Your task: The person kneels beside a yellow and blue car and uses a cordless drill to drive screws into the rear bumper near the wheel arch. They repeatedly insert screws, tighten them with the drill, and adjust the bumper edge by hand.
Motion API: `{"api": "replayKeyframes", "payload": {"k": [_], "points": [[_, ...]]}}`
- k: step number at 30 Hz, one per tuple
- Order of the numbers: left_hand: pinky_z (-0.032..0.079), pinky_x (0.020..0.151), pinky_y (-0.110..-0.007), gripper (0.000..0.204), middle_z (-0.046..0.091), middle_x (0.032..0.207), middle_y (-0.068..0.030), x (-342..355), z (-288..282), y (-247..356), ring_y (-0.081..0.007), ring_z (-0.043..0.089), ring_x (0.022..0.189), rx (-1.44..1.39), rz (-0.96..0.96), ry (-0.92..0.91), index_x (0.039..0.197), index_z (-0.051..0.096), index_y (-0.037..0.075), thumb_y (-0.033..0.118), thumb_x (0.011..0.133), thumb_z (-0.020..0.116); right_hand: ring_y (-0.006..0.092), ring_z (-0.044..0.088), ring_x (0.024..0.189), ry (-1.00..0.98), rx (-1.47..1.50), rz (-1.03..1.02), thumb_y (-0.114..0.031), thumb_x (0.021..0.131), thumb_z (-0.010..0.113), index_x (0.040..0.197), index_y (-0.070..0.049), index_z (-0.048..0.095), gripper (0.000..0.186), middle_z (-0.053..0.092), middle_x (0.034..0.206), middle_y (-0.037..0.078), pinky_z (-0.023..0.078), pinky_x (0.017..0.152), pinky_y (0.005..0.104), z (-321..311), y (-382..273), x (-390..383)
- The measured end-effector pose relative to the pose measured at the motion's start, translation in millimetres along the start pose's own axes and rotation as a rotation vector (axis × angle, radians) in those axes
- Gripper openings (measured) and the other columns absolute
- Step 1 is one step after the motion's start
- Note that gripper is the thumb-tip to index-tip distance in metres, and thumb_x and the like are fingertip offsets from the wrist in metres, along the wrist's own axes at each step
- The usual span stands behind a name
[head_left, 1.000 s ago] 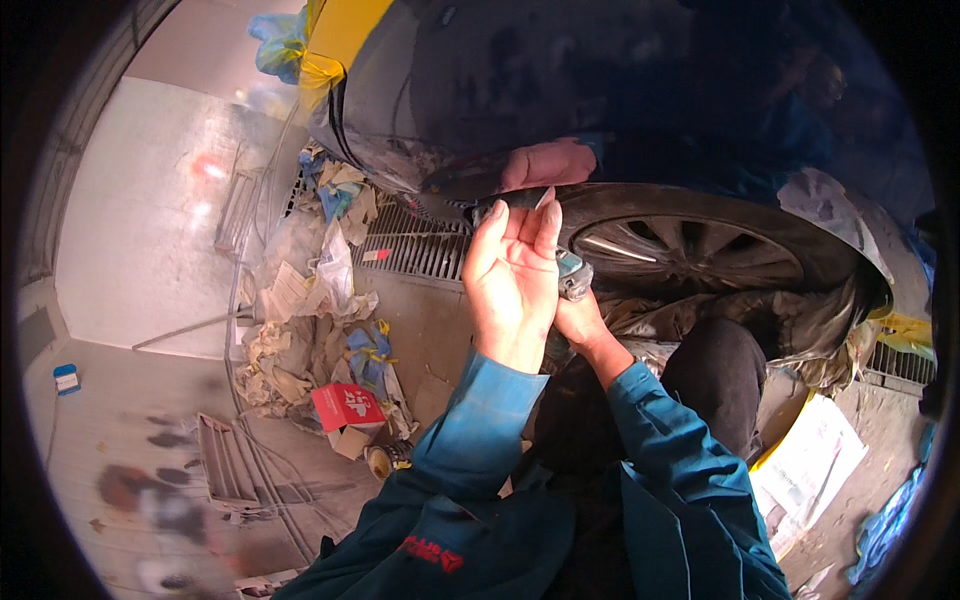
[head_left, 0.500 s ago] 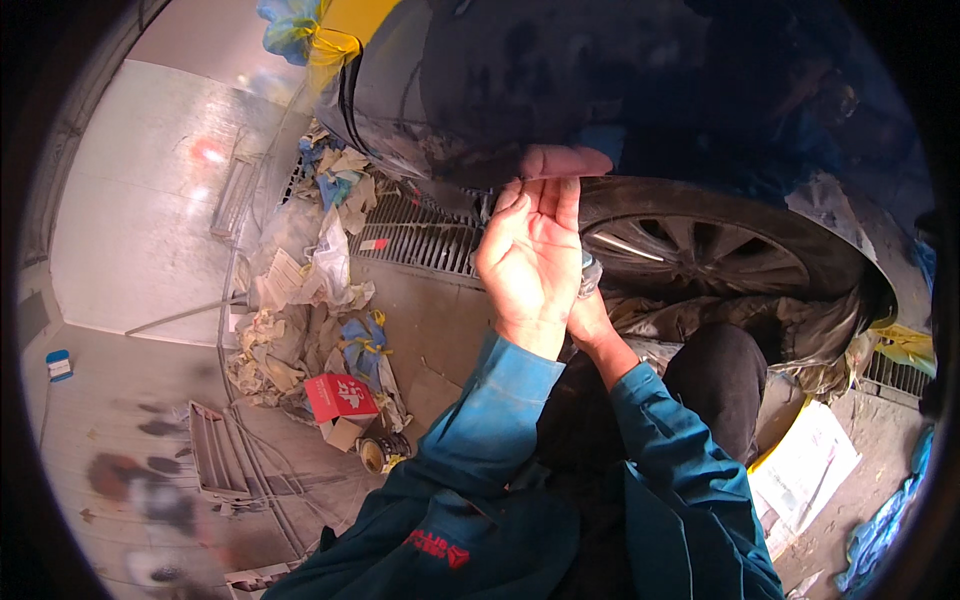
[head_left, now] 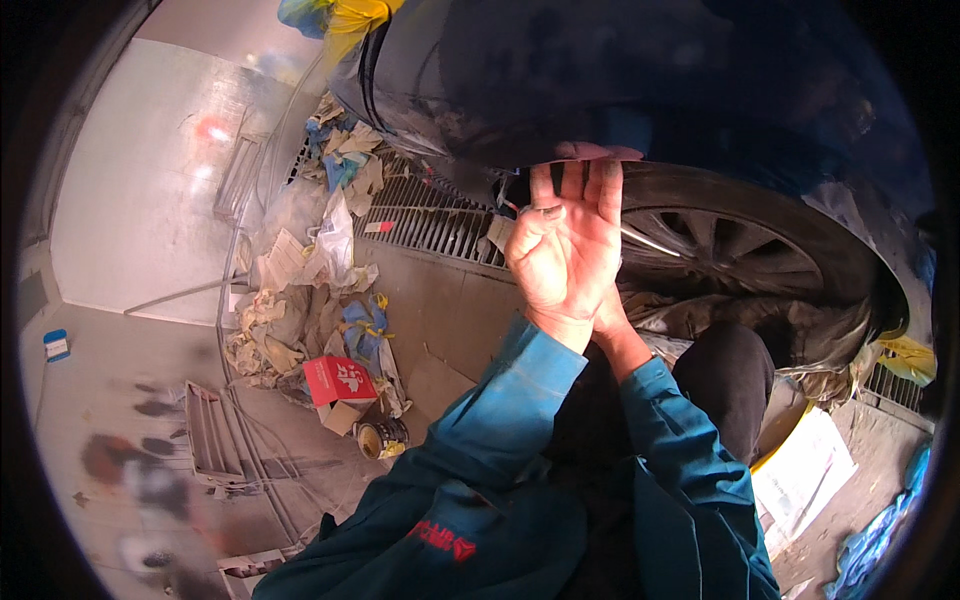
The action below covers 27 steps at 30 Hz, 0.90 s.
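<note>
My left hand [head_left: 565, 250] is palm up with its fingers stretched. Their tips reach the lower edge of a dark blue car body panel [head_left: 720, 90], just in front of the wheel arch; the glossy paint reflects them. Behind the left wrist sits my right hand [head_left: 608, 316], of which only the wrist and a little of the back show. Its fingers are hidden, so what they hold cannot be seen. Right beside both hands is the car's wheel [head_left: 715, 245], with a dark spoked rim and a black tyre.
Dark crumpled sheeting [head_left: 790, 325] lies below the wheel. Left of me are a floor grate [head_left: 430, 215], crumpled masking paper [head_left: 275, 325], a red box [head_left: 340, 382] and a tape roll [head_left: 380, 438]. White paper [head_left: 800, 475] and blue plastic film [head_left: 885, 520] lie to the right.
Both hands have shifted slightly right relative to the view. My left fingers have spread a little along the panel edge. The grey-blue object seen by the right hand earlier is now hidden.
</note>
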<state>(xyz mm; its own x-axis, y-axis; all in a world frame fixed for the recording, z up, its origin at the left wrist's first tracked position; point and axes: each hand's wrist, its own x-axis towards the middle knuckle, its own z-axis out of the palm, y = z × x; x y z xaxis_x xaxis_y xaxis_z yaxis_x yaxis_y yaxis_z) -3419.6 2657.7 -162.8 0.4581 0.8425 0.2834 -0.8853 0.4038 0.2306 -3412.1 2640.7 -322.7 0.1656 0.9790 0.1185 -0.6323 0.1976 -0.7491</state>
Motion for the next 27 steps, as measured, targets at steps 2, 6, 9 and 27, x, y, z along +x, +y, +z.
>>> {"api": "replayKeyframes", "payload": {"k": [2,6,9,27], "points": [[0.032,0.134,-0.053,0.049,0.060,0.147,-0.0164,2.2,-1.6,0.7,-0.0362,0.050,0.148,-0.029,0.009,0.003,0.132,0.061,-0.001,-0.005,0.084,0.057,0.0207,0.062,0.126,0.019,0.019,0.014,-0.019,0.099,0.079,0.145,-0.004,0.060,0.052,0.067,0.142,0.008,0.054,0.106,0.0396,-0.3,0.0,-0.7],[0.032,0.134,-0.051,0.052,0.061,0.144,-0.0181,8.4,-7.6,6.2,-0.0356,0.051,0.147,-0.099,0.038,0.005,0.134,0.059,-0.007,-0.005,0.082,0.058,0.0203,0.063,0.123,0.036,-0.001,0.035,-0.019,0.100,0.078,0.142,-0.004,0.062,0.047,0.068,0.138,0.008,0.055,0.103,0.0391,-0.4,0.7,-4.5],[0.034,0.134,-0.049,0.054,0.063,0.141,-0.0192,9.5,-12.7,10.7,-0.0339,0.055,0.143,-0.136,0.039,0.036,0.135,0.058,-0.010,-0.005,0.081,0.057,0.0200,0.064,0.121,0.051,-0.025,0.014,-0.018,0.101,0.076,0.139,-0.004,0.064,0.043,0.069,0.136,0.008,0.056,0.102,0.0392,-1.9,2.7,-3.9],[0.037,0.132,-0.048,0.050,0.065,0.139,-0.0145,11.0,-21.9,10.9,-0.0303,0.056,0.143,-0.148,0.083,-0.023,0.133,0.063,-0.002,-0.010,0.085,0.052,0.0171,0.065,0.112,-0.103,0.176,0.096,-0.025,0.104,0.074,0.135,-0.002,0.060,0.041,0.067,0.123,0.006,0.056,0.096,0.0322,-13.2,22.7,6.0]]}}
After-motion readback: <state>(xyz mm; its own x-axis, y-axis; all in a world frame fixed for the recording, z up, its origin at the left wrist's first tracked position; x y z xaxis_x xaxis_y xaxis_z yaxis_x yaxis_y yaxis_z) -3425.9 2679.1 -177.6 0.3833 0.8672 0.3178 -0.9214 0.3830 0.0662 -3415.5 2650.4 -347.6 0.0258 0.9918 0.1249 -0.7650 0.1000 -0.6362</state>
